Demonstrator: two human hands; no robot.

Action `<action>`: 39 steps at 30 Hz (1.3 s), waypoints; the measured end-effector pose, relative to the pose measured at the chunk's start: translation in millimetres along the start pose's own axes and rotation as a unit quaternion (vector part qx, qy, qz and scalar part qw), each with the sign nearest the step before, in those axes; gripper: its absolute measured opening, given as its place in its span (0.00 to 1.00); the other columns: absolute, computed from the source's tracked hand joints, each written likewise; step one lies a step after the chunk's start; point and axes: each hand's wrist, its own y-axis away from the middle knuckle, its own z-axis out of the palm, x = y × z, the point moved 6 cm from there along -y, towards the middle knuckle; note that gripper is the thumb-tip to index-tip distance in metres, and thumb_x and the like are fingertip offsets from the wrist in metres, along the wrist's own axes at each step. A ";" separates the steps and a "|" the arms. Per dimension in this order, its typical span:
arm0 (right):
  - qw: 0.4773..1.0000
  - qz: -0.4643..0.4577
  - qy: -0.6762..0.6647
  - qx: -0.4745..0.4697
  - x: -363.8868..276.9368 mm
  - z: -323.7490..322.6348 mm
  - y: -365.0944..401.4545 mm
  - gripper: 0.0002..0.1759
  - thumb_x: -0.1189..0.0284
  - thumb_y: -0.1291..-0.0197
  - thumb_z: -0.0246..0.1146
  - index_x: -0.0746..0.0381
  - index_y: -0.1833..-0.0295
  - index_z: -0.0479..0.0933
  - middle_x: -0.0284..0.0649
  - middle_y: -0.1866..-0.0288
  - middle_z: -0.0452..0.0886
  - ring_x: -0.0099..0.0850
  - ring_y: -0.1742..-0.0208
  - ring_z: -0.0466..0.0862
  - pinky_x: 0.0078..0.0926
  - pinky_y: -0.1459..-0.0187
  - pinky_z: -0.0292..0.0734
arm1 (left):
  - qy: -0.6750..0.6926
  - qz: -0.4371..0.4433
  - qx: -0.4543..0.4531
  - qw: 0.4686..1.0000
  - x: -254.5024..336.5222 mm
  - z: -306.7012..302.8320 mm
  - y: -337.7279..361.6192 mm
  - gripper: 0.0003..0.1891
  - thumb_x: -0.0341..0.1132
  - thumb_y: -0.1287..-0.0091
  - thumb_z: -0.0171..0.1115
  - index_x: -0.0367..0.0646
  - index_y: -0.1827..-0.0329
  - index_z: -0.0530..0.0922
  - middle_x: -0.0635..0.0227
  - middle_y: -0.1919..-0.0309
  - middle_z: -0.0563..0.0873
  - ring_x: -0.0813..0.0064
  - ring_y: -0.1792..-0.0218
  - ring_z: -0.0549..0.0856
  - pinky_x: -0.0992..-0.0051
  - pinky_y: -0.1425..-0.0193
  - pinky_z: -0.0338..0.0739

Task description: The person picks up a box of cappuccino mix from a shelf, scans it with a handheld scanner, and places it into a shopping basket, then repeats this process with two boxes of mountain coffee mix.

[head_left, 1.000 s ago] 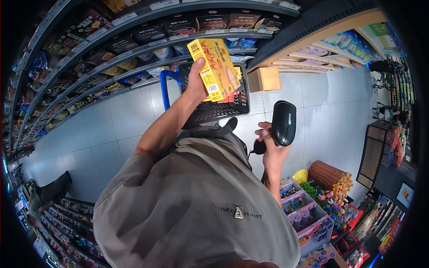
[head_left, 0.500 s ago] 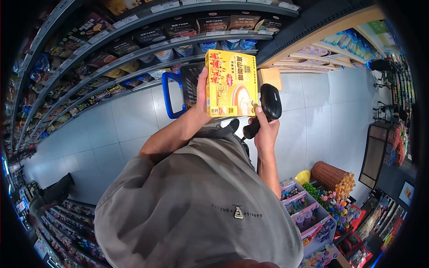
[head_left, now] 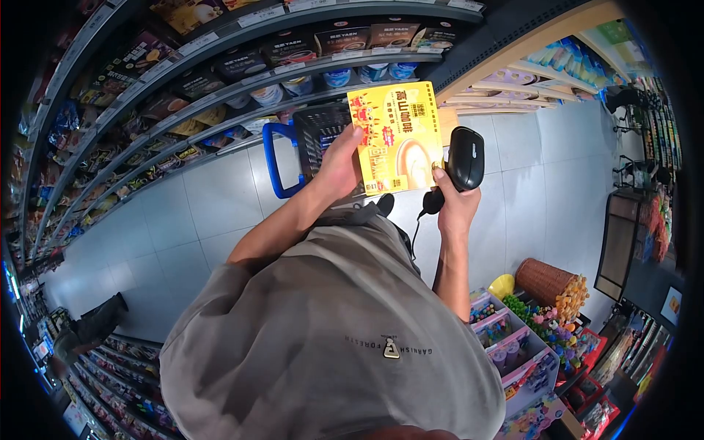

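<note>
A yellow coffee box (head_left: pixel 396 139) is held up in front of my body, its printed front toward the camera. My left hand (head_left: pixel 342 165) grips its left edge, thumb along the side and the other fingers mostly hidden. In my right hand (head_left: pixel 456 207) is a black handheld scanner (head_left: pixel 466 158), its rounded head just right of the box. The right thumb presses on the box's lower right corner. A dark cable hangs below the scanner's handle.
Behind the box stands a dark basket (head_left: pixel 314 139) with a blue handle (head_left: pixel 273 165). Stocked shelves (head_left: pixel 264 70) curve along the upper left. A wicker basket (head_left: pixel 544 281) and a display of small goods (head_left: pixel 506 345) stand lower right. A person's leg (head_left: pixel 103 315) shows lower left.
The box has moved right and tilted slightly. Both hands have shifted right with it, and the left thumb shows more at its edge. The scanner has moved right and stands more upright.
</note>
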 end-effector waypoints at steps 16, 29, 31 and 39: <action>0.999 -0.046 0.021 -0.010 -22.2 -4.9 -8.5 0.18 0.82 0.50 0.71 0.68 0.52 0.80 0.35 0.60 0.84 0.21 0.62 0.81 0.19 0.55 0.75 | -0.083 0.053 -0.032 0.995 6.8 1.9 8.7 0.24 0.25 0.32 0.57 0.39 0.32 0.66 0.63 0.39 0.77 0.71 0.38 0.76 0.66 0.32 0.67; 0.958 -0.235 0.155 -0.048 -56.3 14.3 30.0 0.28 0.86 0.59 0.74 0.70 0.47 0.77 0.40 0.51 0.82 0.27 0.52 0.81 0.28 0.48 0.78 | -0.084 0.020 -0.038 0.996 9.7 -3.2 2.2 0.26 0.18 0.38 0.55 0.40 0.35 0.66 0.61 0.43 0.79 0.68 0.42 0.80 0.65 0.37 0.76; 0.955 -0.246 0.157 -0.054 -57.4 16.7 33.7 0.29 0.86 0.59 0.74 0.70 0.47 0.77 0.40 0.51 0.82 0.27 0.52 0.81 0.28 0.48 0.78 | -0.051 0.007 -0.024 0.998 10.3 -7.0 0.0 0.26 0.18 0.38 0.54 0.39 0.35 0.66 0.61 0.43 0.79 0.67 0.42 0.80 0.65 0.36 0.75; 0.922 -0.345 0.164 -0.066 -60.2 23.2 44.9 0.28 0.80 0.57 0.77 0.69 0.47 0.77 0.41 0.52 0.84 0.27 0.56 0.84 0.26 0.53 0.79 | -0.009 0.065 -0.030 0.997 27.9 -11.6 -4.9 0.28 0.20 0.38 0.55 0.42 0.32 0.66 0.53 0.34 0.72 0.52 0.32 0.71 0.52 0.28 0.64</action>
